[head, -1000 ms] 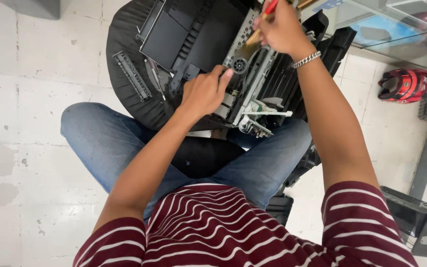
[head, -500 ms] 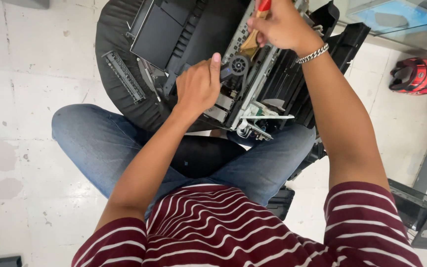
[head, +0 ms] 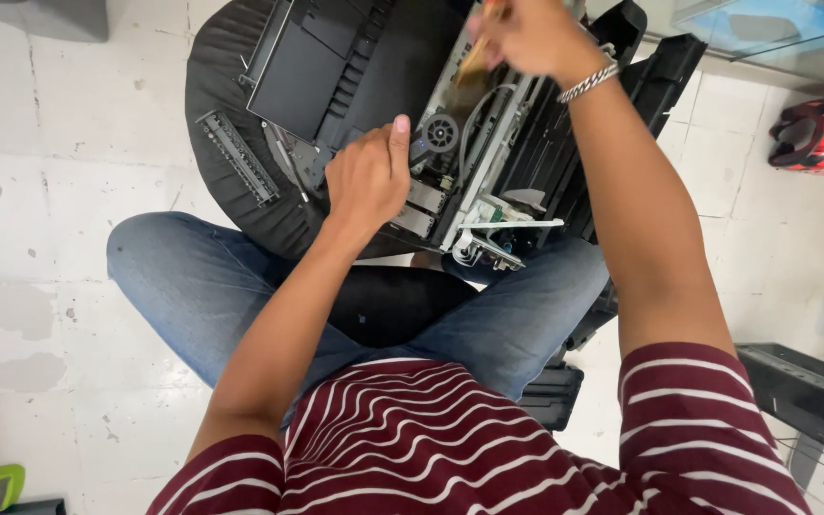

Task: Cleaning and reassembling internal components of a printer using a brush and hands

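Opened printer (head: 488, 124) rests on a round stool (head: 226, 191), far side of the seated person's knees. Left hand (head: 366, 181) lies on the printer's near edge, just left of a gear wheel (head: 441, 132). Right hand (head: 531, 33) sits farther and to the right, over the mechanism, closed on a brush (head: 474, 59); the handle end is cut off by the frame edge, so this is likely a brush. A loose strip part (head: 238, 157) lies on the stool, left of the printer. A helmet (head: 820, 135) is on the floor (head: 40, 238), far right. A box (head: 808, 391) stands near right.
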